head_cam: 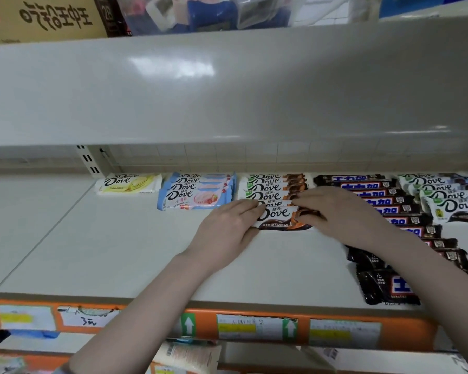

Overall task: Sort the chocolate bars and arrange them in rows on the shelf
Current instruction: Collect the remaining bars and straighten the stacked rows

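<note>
Chocolate bars lie in rows on the white shelf, running from the back wall toward the front edge. At the far left sits a yellow Dove bar, seemingly alone, and just beside it on the right is a blue Dove stack of overlapping strawberry-print wrappers. Next comes the brown Dove row, white wrappers with brown and orange ends, each bar overlapping the one behind. Its front bar is held at both ends: the left hand lies with fingers together against the bar's left end, thumb under its lower edge, and the right hand curls over the right end, fingertips pinching the orange tip of the wrapper. Both forearms reach in from the lower edge of the view. Right of this row, partly hidden under the right wrist, a long Snickers row of dark wrappers with blue lettering runs diagonally down to the shelf front, where the nearest bars lie loosely, tilted and out of line. At the far right is a purple Dove row, 4 or so bars showing, cut by the frame edge. An orange price strip with paper labels and green arrows runs along the shelf front. Above, a wide pale upper shelf carries a cardboard box
</note>
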Tool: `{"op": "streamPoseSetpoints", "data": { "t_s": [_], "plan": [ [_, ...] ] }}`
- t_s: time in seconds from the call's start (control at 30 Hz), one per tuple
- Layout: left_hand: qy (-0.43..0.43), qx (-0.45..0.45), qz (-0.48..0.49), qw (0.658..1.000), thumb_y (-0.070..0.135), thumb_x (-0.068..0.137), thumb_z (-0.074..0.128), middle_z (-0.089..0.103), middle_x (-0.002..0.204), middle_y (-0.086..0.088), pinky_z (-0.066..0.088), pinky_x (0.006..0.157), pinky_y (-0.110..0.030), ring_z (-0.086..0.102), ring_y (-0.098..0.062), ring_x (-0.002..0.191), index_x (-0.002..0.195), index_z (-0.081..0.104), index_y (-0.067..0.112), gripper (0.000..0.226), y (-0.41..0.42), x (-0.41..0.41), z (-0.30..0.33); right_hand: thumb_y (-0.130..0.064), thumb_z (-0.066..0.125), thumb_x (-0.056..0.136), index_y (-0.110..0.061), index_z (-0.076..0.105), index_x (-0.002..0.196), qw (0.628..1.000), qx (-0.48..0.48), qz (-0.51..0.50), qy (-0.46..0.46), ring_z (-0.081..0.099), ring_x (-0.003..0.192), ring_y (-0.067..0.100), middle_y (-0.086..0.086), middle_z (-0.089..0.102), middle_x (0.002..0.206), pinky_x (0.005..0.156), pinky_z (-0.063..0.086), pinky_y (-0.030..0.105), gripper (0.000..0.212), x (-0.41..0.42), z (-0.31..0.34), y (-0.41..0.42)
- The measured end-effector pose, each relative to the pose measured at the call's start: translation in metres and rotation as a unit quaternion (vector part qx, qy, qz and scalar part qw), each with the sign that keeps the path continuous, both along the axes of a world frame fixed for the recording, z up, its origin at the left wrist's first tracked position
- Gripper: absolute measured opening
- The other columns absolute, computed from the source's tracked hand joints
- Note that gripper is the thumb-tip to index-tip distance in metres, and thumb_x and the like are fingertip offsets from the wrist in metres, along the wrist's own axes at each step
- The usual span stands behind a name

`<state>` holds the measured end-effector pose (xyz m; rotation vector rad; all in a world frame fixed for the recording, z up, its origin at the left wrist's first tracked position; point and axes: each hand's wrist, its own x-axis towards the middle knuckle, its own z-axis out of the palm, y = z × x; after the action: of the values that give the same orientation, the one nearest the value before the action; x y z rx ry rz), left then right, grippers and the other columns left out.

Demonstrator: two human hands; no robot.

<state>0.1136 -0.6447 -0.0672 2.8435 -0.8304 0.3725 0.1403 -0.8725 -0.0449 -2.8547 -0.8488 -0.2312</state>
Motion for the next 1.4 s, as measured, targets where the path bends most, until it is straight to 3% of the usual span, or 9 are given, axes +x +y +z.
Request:
{"op": "streamPoseSetpoints", "data": {
  "t_s": [0.2,0.43,0.53,0.63,0.73,0.83,1.0,1.2,1.4],
  "plan": [
    [-0.015,0.004,0.003,1.0,0.029,0.096,0.046,0.043,0.145,0.0,0.014,0.113,-0.022,0.033,-0.016,0.136,0.14,0.041,0.017,0.046,-0.001,-0.001,-0.001,-0.033,0.047,0.092,-0.024,0.041,0.136,0.999,-0.031,-0.021,-0.007,0.039,0.129,0.011,-0.007,0.045,0.14,0.106,0.024,0.022,0.045,-0.012,-0.006,0.002],
    [-0.028,-0.018,0.058,0.998,0.038,0.096,0.039,0.034,0.15,-0.004,0.005,0.113,-0.019,0.025,-0.016,0.14,0.144,0.03,0.013,0.055,0.014,-0.011,-0.001,-0.026,0.05,0.091,-0.014,0.056,0.122,0.997,-0.012,-0.055,-0.061,0.054,0.114,0.022,0.004,0.06,0.124,0.097,0.038,0.034,0.034,-0.021,-0.007,0.026],
    [-0.032,-0.013,0.105,0.994,0.038,0.097,0.035,0.03,0.152,-0.004,-0.003,0.112,-0.017,0.021,-0.015,0.142,0.146,0.027,0.013,0.055,0.046,-0.013,-0.001,-0.029,0.045,0.093,-0.015,0.055,0.12,0.997,-0.019,-0.045,-0.064,0.052,0.114,0.021,0.003,0.059,0.121,0.098,0.038,0.032,0.032,-0.017,-0.008,0.05],
    [-0.026,0.012,0.139,0.99,0.038,0.098,0.032,0.027,0.153,-0.003,0.001,0.114,-0.021,0.018,-0.015,0.143,0.146,0.026,0.015,0.054,0.077,-0.008,-0.001,-0.03,0.039,0.095,-0.016,0.052,0.121,0.998,-0.02,-0.038,-0.056,0.051,0.114,0.021,0.002,0.057,0.122,0.096,0.037,0.032,0.033,-0.006,-0.008,0.079],
    [-0.005,0.051,0.143,0.988,0.035,0.099,0.029,0.021,0.156,-0.005,-0.002,0.114,-0.023,0.015,-0.017,0.144,0.148,0.019,0.013,0.054,0.101,0.004,-0.003,-0.028,0.042,0.094,-0.014,0.05,0.125,0.999,-0.011,-0.022,-0.046,0.05,0.116,0.024,0.005,0.055,0.126,0.098,0.037,0.033,0.035,0.009,-0.007,0.11],
    [0.008,0.097,0.13,0.987,0.033,0.1,0.026,0.017,0.157,-0.004,0.005,0.117,-0.03,0.012,-0.019,0.144,0.149,0.013,0.014,0.054,0.12,0.02,-0.003,-0.024,0.046,0.092,-0.01,0.05,0.125,0.999,-0.008,-0.004,-0.052,0.047,0.122,0.023,0.007,0.051,0.133,0.101,0.034,0.034,0.036,0.025,-0.008,0.136],
    [0.025,0.104,0.103,0.989,0.035,0.1,0.029,0.017,0.157,-0.004,0.01,0.115,-0.034,0.014,-0.02,0.144,0.149,0.015,0.017,0.054,0.133,0.039,0.0,-0.025,0.04,0.092,-0.008,0.05,0.121,0.997,-0.062,-0.002,-0.036,0.046,0.123,0.021,0.007,0.054,0.129,0.1,0.032,0.033,0.034,0.047,-0.014,0.153],
    [0.014,0.089,0.064,0.994,0.033,0.098,0.038,0.033,0.149,-0.005,0.029,0.104,-0.03,0.036,-0.022,0.131,0.146,0.026,0.016,0.052,0.136,0.049,0.003,-0.024,0.035,0.095,-0.01,0.055,0.109,0.997,-0.066,-0.003,-0.048,0.047,0.119,0.017,0.003,0.057,0.121,0.098,0.033,0.028,0.029,0.048,-0.017,0.155],
    [0.006,0.091,0.072,0.993,0.039,0.098,0.035,0.031,0.15,-0.005,0.025,0.108,-0.031,0.032,-0.022,0.134,0.146,0.024,0.015,0.056,0.136,0.05,-0.002,-0.027,0.034,0.096,-0.009,0.055,0.111,0.996,-0.067,-0.006,-0.06,0.047,0.117,0.02,0.005,0.057,0.119,0.099,0.032,0.029,0.032,0.047,-0.018,0.156]
  ]
}}
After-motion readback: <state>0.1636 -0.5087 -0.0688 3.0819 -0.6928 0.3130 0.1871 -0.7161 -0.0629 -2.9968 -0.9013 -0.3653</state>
